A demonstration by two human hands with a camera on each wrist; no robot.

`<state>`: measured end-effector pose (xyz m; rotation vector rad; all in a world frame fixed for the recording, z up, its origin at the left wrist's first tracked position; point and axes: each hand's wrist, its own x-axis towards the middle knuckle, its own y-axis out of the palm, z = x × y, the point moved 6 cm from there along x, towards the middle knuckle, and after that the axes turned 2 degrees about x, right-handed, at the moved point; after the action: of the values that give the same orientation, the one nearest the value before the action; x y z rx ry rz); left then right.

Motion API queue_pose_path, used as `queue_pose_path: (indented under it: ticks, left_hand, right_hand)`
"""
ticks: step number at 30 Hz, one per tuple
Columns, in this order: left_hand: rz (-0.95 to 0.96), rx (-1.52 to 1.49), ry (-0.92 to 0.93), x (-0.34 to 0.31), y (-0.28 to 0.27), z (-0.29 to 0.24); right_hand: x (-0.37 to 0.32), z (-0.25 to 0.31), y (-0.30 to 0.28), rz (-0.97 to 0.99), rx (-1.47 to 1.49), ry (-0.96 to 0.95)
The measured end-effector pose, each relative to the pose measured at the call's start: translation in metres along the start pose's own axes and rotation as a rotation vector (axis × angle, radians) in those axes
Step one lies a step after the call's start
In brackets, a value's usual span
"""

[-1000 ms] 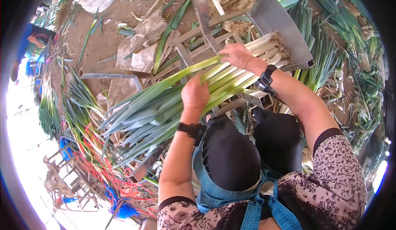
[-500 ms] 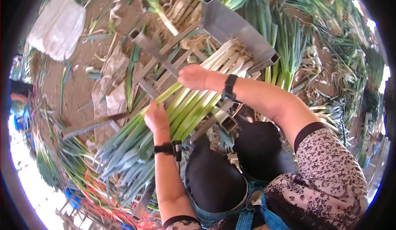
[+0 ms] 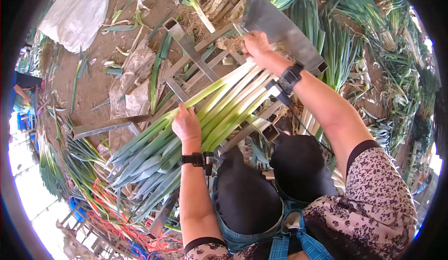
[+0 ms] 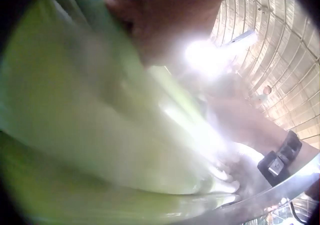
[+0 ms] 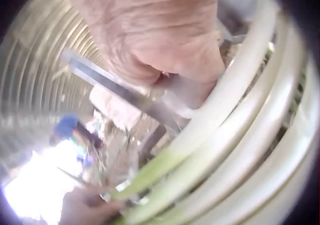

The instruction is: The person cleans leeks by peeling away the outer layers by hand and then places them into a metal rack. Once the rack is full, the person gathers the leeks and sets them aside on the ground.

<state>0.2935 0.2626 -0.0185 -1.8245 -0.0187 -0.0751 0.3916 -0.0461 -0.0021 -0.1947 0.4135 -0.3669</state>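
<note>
A bundle of leeks [image 3: 224, 106] lies slanted across a metal frame, green leaves toward the lower left and white ends toward the upper right. My left hand [image 3: 186, 123] grips the upper edge of the bundle where the leaves turn pale, thumb and fingers on an outer leek. My right hand [image 3: 259, 47] is at the root end, beside a metal end plate [image 3: 282, 24]. In the right wrist view its curled fingers are right at the outermost white stem [image 5: 220, 105], blurred; I cannot tell what they hold. The roots are partly hidden behind this hand.
The frame's bars [image 3: 191, 50] jut up beyond the bundle. More leeks [image 3: 338, 54] lie beyond the plate at the right. A white plastic sheet [image 3: 74, 15] is on the soil floor. Red strings [image 3: 112, 208] lie at the lower left. Another person [image 3: 23, 94] is at the far left.
My right hand moves down the outer leek toward the leaves, then back up to the root end. The left hand shifts slightly toward the upper edge and stays on the bundle. The head view turns.
</note>
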Motion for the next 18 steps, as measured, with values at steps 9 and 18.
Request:
queue_pose_path:
  ticks: [9,18]
  left_hand:
    - [0.067,0.025,-0.064,0.001,0.001,0.000]
    - [0.121,-0.003,-0.115,0.001,0.016,0.010]
  right_hand:
    - [-0.032,0.102,-0.160,-0.269,-1.234,-1.084]
    - [-0.057,0.148,-0.258,-0.453,-1.672,-1.135]
